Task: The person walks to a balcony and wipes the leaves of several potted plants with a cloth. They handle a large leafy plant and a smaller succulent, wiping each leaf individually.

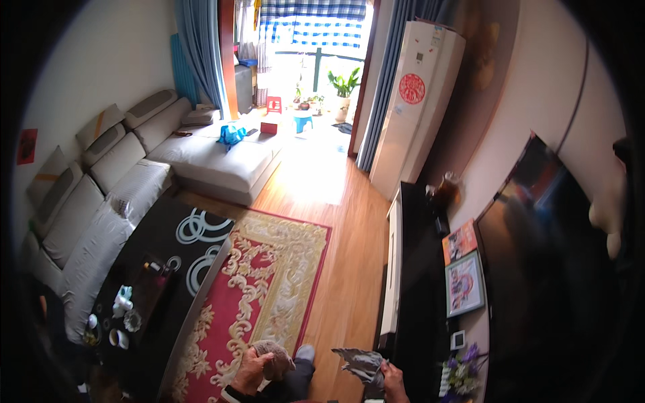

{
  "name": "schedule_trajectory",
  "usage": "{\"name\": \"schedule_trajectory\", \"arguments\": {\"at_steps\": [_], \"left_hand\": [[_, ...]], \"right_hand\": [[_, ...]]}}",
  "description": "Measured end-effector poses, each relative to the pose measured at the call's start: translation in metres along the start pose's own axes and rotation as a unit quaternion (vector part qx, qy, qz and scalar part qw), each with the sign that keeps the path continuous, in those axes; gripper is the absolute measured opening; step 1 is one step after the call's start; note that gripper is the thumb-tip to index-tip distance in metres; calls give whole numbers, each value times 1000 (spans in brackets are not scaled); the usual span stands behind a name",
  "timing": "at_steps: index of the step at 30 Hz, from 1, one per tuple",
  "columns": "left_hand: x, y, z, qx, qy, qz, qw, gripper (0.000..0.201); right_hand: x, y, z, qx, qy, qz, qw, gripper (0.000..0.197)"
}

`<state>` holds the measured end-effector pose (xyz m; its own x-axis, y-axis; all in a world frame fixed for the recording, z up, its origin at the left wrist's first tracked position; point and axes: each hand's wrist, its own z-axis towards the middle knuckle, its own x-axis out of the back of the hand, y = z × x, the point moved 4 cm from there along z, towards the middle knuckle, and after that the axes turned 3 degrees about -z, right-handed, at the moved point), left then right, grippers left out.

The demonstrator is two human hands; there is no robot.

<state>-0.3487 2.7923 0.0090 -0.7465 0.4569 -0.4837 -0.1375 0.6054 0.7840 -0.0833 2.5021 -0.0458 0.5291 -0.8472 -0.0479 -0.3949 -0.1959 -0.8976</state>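
Note:
At the lower edge, my left hand (248,373) is closed round a bunched grey-brown cloth (274,358), held above the red and cream rug (259,289). To its right, my right hand (392,384) pinches a thin, crumpled grey sheet (363,366), which spreads out leftward; whether it is fabric or plastic, I cannot tell. That sheet hangs close to the near end of the low black-topped TV cabinet (416,295). Between the two hands, one of my feet (306,352) shows at the rug's edge.
On the left stands a black coffee table (151,269) with cups and a glass ashtray (132,321), and behind it a grey corner sofa (208,158). Framed pictures (465,282) and purple flowers (463,369) stand on the cabinet. A tall white air conditioner (413,107) is farther back.

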Motion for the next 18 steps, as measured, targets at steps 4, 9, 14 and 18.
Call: {"name": "schedule_trajectory", "arguments": {"at_steps": [4,9,14,18], "left_hand": [[-46,40,111,-15,33,-9,999,22],[-111,100,221,9,-54,2,998,27],[-152,130,345,16,-73,-11,997,30],[-166,144,433,-27,-39,45,998,27]], "right_hand": [[8,-42,83,-26,73,-61,995,30],[22,-77,192,-40,111,-58,991,28],[23,-103,308,-61,127,-52,989,27],[6,-144,419,-62,109,-67,990,26]]}}
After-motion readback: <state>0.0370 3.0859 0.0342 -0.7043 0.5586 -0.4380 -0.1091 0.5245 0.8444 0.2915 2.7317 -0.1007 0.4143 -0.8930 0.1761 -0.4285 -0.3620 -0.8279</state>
